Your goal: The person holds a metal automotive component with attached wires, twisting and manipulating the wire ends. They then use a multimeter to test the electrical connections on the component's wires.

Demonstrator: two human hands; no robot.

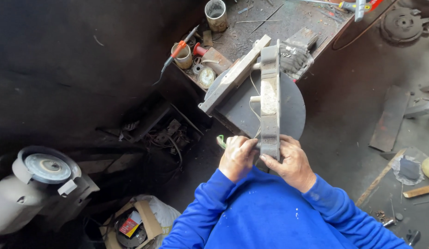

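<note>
Both hands, left hand (pixel 238 157) and right hand (pixel 293 163), closed their grip around the near end of a long grey metal casting (pixel 270 99) lying on the round worktop (pixel 295 108), which looked heavy, stiff and rough, best held at both sides.

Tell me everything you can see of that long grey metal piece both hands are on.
The long grey metal piece is a narrow, worn casting, dull and grimy, with a pale patch midway. It stands on edge over a round grey plate, running away from the person. The right hand grips its near end; the left hand touches beside it, holding something green. A second bar leans alongside.
</note>
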